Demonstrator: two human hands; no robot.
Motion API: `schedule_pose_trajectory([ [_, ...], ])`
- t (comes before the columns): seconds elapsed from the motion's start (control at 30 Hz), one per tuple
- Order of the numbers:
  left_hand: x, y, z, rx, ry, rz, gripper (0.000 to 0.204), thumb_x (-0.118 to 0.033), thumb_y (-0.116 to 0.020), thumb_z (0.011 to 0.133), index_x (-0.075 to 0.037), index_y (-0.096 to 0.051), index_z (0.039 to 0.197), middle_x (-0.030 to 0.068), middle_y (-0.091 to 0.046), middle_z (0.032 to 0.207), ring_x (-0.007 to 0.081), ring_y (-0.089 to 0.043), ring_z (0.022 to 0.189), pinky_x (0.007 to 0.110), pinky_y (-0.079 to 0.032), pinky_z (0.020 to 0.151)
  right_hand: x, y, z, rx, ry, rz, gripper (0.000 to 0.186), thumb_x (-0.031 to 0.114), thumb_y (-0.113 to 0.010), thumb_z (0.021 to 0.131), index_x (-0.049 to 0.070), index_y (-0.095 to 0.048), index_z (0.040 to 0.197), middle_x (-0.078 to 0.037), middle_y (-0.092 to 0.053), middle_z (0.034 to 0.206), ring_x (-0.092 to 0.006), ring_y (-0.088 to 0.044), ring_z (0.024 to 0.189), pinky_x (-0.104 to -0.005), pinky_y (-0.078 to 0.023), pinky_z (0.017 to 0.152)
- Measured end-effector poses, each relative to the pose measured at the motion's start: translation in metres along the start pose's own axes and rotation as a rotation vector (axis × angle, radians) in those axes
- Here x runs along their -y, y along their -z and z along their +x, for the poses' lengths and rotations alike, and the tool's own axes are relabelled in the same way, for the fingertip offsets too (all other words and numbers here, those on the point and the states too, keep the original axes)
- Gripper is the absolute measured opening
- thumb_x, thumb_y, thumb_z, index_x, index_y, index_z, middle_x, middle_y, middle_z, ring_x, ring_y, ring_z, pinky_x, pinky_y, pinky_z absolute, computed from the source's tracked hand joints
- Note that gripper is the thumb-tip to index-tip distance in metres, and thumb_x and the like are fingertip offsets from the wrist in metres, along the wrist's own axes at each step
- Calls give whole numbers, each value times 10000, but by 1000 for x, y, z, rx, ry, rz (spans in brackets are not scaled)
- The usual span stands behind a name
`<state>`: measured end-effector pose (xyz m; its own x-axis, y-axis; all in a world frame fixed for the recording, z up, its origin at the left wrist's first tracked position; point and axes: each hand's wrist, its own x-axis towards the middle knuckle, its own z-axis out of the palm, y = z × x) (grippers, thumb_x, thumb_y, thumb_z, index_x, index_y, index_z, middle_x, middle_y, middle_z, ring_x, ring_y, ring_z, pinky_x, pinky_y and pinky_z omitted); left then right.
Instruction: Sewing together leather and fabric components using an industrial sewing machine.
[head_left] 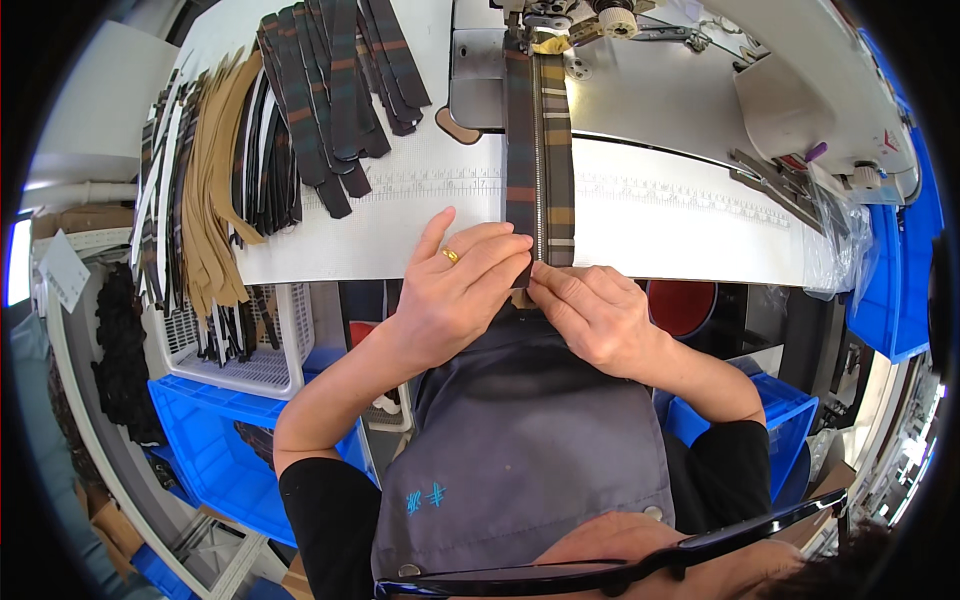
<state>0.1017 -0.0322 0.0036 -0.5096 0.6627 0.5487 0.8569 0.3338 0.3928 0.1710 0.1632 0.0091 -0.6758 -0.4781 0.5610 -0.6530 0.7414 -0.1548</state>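
A long dark plaid fabric strip (519,160) runs from under the sewing machine's presser foot (548,42) toward me. Along its right side lies a zipper (540,150), with a second plaid strip, banded in gold and white (558,190), beyond the teeth. At the table's front edge my left hand (460,280) closes its fingertips on the dark strip's near end, its little finger raised and a gold ring showing. Beside it, my right hand (595,312) pinches the near end of the zipper; the thumb partly hides what lies between the fingers.
Dark plaid strips (320,100) lie at the back left of the white table (400,240). Tan strips (215,180) and striped strips hang over its left edge above a white basket (240,360). Blue bins (220,450) stand below. The machine body (790,100) occupies the right.
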Motion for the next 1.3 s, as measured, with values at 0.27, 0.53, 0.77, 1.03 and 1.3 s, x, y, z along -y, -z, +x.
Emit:
schedule_pose_trajectory([
  [0.27,0,-6,0,71,51,-30,274,-29,-705,711,-62,-649,977,39,-663,1084,194,-623,1051,457,-236,1106,-1,1,-1,0,5,3,243,85,-700,702,-19,-669,920,-128,-653,1025,-176,-592,788,-272,-475,644],
  [0.53,10,11,12,340,17,-41,250,-47,-659,803,-91,-644,1049,-5,-618,1166,166,-617,1016,578,-221,1083,-1,0,-7,-13,-57,95,265,54,-712,697,-28,-666,945,-132,-651,1034,-202,-602,815,-301,-522,703],
  [0.77,10,8,20,314,10,-43,186,-145,-713,797,-107,-674,976,-19,-655,1048,164,-619,956,567,-236,1084,-12,10,-6,137,-153,90,382,112,-727,706,68,-684,1083,-60,-606,1141,-219,-555,1031,-341,-447,846],
  [1.03,11,8,25,306,24,-53,170,-157,-730,780,-105,-686,936,-14,-663,1010,170,-620,934,575,-251,1082,-16,11,-1,135,-130,97,371,114,-725,705,66,-691,1071,-50,-616,1136,-218,-564,1011,-342,-461,830],
  [1.3,11,11,29,334,-15,-56,179,-151,-745,761,-97,-683,920,-8,-663,997,165,-623,933,569,-264,1072,-18,10,1,111,-106,127,345,75,-692,701,19,-685,1042,-70,-633,1129,-222,-582,985,-328,-476,802],
])
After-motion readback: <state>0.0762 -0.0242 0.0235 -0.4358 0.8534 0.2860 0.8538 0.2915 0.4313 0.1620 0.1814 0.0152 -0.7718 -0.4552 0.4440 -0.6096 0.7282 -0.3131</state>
